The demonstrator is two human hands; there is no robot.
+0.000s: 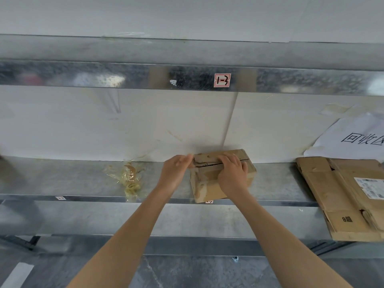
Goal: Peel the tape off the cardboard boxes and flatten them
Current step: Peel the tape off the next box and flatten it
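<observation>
A small brown cardboard box (204,187) stands on the metal shelf (83,181), its near corner over the shelf's front edge. The top flaps show torn, ragged edges. My right hand (232,175) lies over the box's top and front, fingers curled over the upper edge. My left hand (176,171) is at the box's top left corner, fingertips pinching something thin there; motion blur hides what exactly. A crumpled wad of clear tape (129,181) lies on the shelf to the left.
Flattened cardboard boxes (340,196) lie stacked at the right end of the shelf, overhanging its front. A white paper sign (353,136) hangs on the back wall above them. A metal rail (124,75) with a red-framed label runs overhead.
</observation>
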